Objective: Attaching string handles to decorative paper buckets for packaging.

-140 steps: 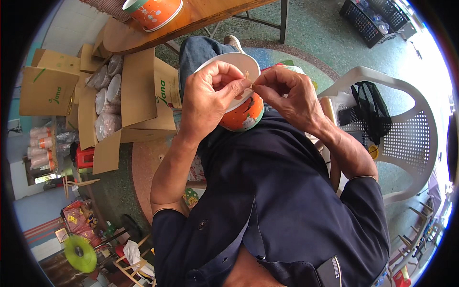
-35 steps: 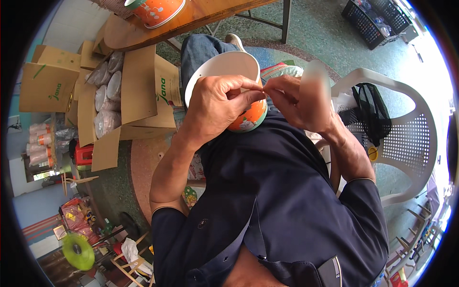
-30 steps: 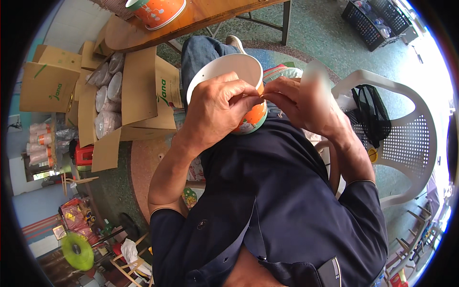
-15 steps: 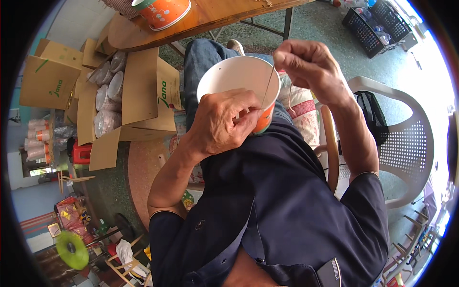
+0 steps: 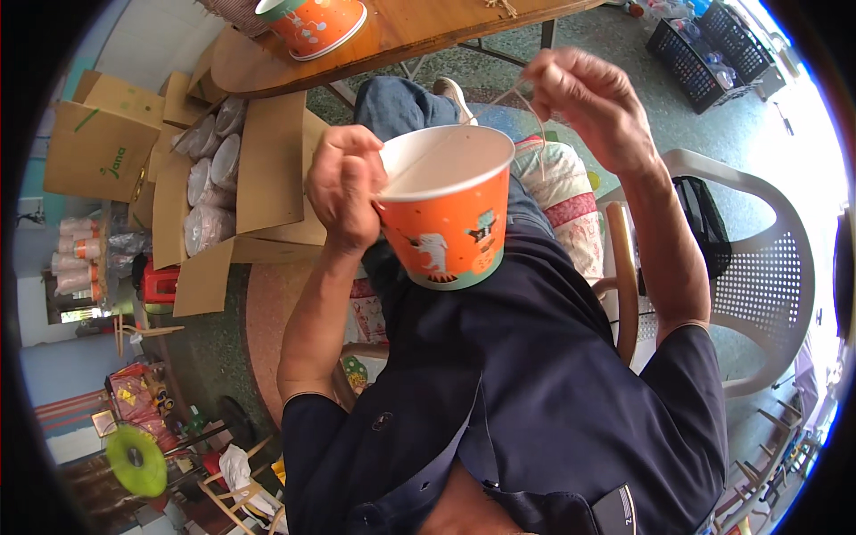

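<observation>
orange paper bucket (image 5: 446,223) — held up over the lap, left hand (image 5: 343,187) closed on its rim. right hand (image 5: 588,102) — raised just beyond, fingers pinched on a thin string (image 5: 526,98) running to the bucket. second bucket (image 5: 316,22) upside down on wooden table (image 5: 428,27).

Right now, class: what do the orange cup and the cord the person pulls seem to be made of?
Orange cup: probably paper, matte white inside, printed outside, rolled rim. Cord: thin pale string, perhaps paper twine or fibre; too fine to tell. Left hand grips the rim; right hand pinches the cord.
</observation>
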